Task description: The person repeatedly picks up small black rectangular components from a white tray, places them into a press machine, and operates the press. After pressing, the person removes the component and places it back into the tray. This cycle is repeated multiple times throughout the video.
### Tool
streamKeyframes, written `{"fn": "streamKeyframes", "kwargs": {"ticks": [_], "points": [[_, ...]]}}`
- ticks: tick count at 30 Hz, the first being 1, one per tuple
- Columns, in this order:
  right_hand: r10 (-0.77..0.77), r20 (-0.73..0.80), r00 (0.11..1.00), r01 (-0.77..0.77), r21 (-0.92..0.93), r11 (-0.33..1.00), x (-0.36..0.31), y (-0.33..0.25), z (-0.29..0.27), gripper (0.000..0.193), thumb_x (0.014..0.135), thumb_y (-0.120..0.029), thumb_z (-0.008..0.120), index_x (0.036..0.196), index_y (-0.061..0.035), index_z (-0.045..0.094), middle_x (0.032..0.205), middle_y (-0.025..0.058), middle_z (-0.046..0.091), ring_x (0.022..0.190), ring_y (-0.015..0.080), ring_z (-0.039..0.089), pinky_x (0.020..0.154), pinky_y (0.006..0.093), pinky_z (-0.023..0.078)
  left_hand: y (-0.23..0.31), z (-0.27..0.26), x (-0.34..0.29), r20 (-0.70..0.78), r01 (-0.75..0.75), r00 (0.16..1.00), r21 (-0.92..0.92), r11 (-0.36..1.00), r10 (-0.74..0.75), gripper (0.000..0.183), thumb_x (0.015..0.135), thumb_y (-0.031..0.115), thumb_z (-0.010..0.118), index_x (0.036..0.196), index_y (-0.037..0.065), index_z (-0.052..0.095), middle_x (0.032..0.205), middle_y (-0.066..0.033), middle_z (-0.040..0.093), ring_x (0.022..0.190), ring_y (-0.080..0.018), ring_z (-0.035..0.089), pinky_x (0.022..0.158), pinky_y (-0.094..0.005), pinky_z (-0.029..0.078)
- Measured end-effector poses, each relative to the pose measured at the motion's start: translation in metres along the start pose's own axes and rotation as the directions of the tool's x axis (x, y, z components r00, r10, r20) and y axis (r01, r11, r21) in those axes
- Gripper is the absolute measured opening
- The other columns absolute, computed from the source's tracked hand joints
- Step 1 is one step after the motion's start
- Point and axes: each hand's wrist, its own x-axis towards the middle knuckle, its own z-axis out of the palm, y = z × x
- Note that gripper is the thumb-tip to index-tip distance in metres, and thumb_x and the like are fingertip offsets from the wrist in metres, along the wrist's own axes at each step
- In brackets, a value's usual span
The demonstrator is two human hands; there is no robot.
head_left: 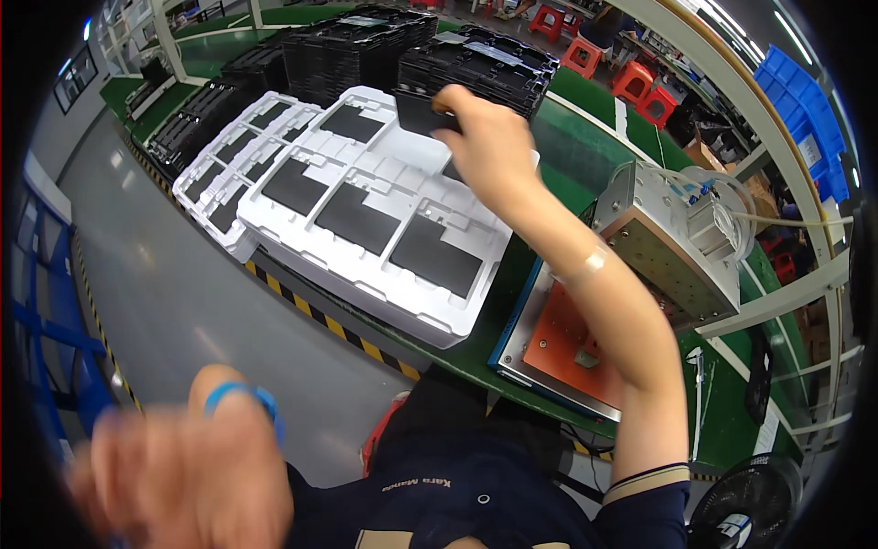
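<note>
My right hand reaches over the far side of a white moulded tray. Its thumb and fingers pinch the edge of a dark flat panel, tilted up above the tray's far pocket. Several similar dark panels lie flat in the other pockets; one by my wrist is partly covered. My left hand, with a blue band at the wrist, is raised near the lower left, away from the tray. Motion smears its fingers.
A second white tray sits to the left. Black tray stacks stand behind. On the right are a metal fixture with tubes, an orange plate, a caliper and a black fan. Striped tape marks the bench edge.
</note>
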Motion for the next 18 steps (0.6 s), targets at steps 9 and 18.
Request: {"fn": "streamKeyframes", "kwargs": {"ticks": [9, 18], "points": [[0.515, 0.133, 0.847, -0.532, 0.182, 0.827, -0.196, -0.006, -0.189, 0.043, 0.071, -0.004, 0.085, 0.104, 0.002, 0.058, 0.086, 0.0054, 0.066, 0.083, 0.0071, 0.062, 0.072, 0.0224, 0.05, -0.126, -0.047, -0.1, 0.745, 0.038, -0.045, 0.668, 0.744, -0.666, 0.01, 0.085, 0.012, 0.067, 0.087, 0.004, 0.061, 0.085, -0.0074, 0.061, 0.089, -0.0268, 0.054, 0.081, -0.0367, 0.04], [0.778, 0.112, 0.618, -0.762, 0.329, 0.558, -0.285, 0.027, -0.202, 0.023, 0.076, 0.0, 0.078, 0.097, 0.0024, 0.069, 0.095, 0.0096, 0.068, 0.088, 0.016, 0.065, 0.077, 0.0274, 0.051, -0.151, -0.038, -0.115, 0.821, -0.023, -0.113, 0.561, 0.827, -0.56, 0.022, 0.084, 0.02, 0.066, 0.071, 0.003, 0.062, 0.076, -0.0084, 0.057, 0.083, -0.0289, 0.05, 0.079, -0.041, 0.039]]}}
